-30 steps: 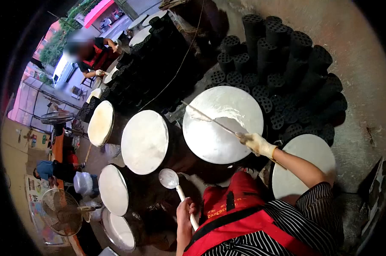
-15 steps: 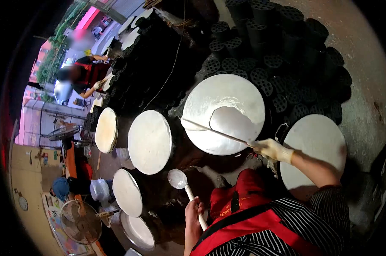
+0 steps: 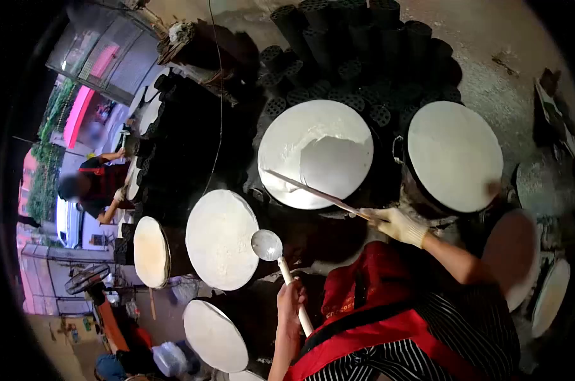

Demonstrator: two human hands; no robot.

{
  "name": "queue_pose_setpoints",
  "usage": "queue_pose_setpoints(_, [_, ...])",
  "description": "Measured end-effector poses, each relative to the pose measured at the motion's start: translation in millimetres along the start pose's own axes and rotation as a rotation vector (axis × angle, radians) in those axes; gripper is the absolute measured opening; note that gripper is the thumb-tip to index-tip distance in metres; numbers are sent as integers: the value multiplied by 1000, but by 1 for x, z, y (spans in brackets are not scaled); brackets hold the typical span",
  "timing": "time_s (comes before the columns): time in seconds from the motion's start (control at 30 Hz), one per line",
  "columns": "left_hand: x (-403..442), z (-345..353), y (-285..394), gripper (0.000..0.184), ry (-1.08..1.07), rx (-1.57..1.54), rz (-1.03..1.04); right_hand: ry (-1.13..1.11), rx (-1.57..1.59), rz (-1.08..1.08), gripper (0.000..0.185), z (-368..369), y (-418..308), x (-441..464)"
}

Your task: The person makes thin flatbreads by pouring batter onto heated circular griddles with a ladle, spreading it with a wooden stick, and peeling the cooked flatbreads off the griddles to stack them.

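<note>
My right hand (image 3: pixel 399 227), in a pale glove, is closed round a long thin wooden stick (image 3: pixel 319 193). The stick's far end lies over a large round griddle (image 3: pixel 281 143) coated with white batter. On that griddle a smooth greyish patch (image 3: pixel 335 164) shows, bordered by thicker wet white. Bare, my left hand (image 3: pixel 290 298) grips the pale handle of a ladle (image 3: pixel 266 245). The ladle's round bowl overlaps the edge of another white-covered griddle (image 3: pixel 221 238) in view; whether it touches is not clear.
More round white-topped griddles stand to the right (image 3: pixel 456 155) and lower left (image 3: pixel 216 335). Black perforated coal briquettes (image 3: pixel 357 38) are piled behind. A thin cord (image 3: pixel 219 114) hangs at the centre-left. Another person (image 3: pixel 100 184) works at a far griddle on the left.
The view has turned, so the griddles sit differently in it. My ladle now overlaps the left-hand griddle's edge. Both hands keep hold of their tools.
</note>
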State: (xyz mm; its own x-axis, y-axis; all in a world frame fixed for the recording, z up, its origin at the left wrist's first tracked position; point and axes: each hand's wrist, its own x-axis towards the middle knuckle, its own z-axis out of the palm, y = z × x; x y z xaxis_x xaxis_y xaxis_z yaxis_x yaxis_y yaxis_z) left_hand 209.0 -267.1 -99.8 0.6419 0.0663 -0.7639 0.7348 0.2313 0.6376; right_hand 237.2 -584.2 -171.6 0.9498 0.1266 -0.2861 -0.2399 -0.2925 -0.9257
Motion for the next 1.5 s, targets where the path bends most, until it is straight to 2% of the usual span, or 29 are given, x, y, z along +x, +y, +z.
queue_pose_setpoints(0.1, [14,-50,-14,10,-45,-1,39,168,-709,-92,44,24,-20,-58])
queue_pose_setpoints(0.13, [12,-65,-18,10,-36,2,43,331,-564,-253,45,48,4,-60])
queue_pose_setpoints(0.17, [10,-78,-21,11,-28,4,49,381,-377,-231,48,72,-4,-60])
queue_pose_setpoints(0.23, [-13,-111,-28,8,84,-10,29,385,125,-80,52,158,-4,-1])
queue_pose_setpoints(0.27, [-20,-131,-38,7,65,-65,28,384,-56,-38,50,179,-33,29])
queue_pose_setpoints(0.3, [-25,-145,-47,6,44,-123,32,378,34,-33,48,200,-52,62])
queue_pose_setpoints(0.33, [-34,-149,-48,5,101,-139,43,418,102,-116,43,227,-44,111])
queue_pose_setpoints(0.37, [-45,-154,-49,5,158,-155,53,378,221,36,37,247,-51,148])
queue_pose_setpoints(0.43, [-53,-180,-67,5,183,-177,28,514,361,89,30,272,-90,190])
queue_pose_setpoints(0.47, [-53,-191,-73,5,156,-214,36,597,254,146,28,280,-99,203])
queue_pose_setpoints(0.53, [-55,-210,-86,6,137,-286,60,754,178,145,29,308,-70,225])
queue_pose_setpoints(0.6, [-60,-215,-85,6,172,-256,45,811,287,142,30,325,-48,212])
queue_pose_setpoints(0.7, [-58,-216,-83,8,137,-267,64,610,840,354,33,314,-60,139])
queue_pose_setpoints(0.77, [-54,-216,-83,9,73,-275,62,592,954,347,34,301,-58,98])
queue_pose_setpoints(0.83, [-50,-211,-82,10,35,-290,50,589,906,329,36,279,-41,74])
queue_pose_setpoints(0.97, [-51,-198,-81,11,-49,-291,48,612,934,333,23,216,-28,54])
queue_pose_setpoints(1.03, [-58,-185,-77,11,-21,-253,52,621,1089,331,20,195,-44,64])
queue_pose_setpoints(1.07, [-58,-179,-75,12,3,-191,23,633,1159,164,16,200,-61,67])
queue_pose_setpoints(1.1, [-58,-174,-75,12,-20,-197,25,688,1106,205,18,210,-74,74])
queue_pose_setpoints(1.17, [-57,-162,-73,12,-67,-210,32,413,965,235,19,228,-63,73])
queue_pose_setpoints(1.23, [-61,-146,-68,13,-92,-232,51,246,900,303,24,226,-43,53])
queue_pose_setpoints(1.3, [-60,-132,-65,13,-94,-226,64,253,916,344,36,200,-10,29])
queue_pose_setpoints(1.37, [-57,-123,-68,14,-92,-187,76,429,830,388,42,165,-7,1])
queue_pose_setpoints(1.47, [-54,-102,-67,13,-108,-200,81,378,904,412,27,108,-9,-11])
queue_pose_setpoints(1.5, [-56,-92,-65,13,-102,-202,79,407,1009,339,26,103,-11,-4])
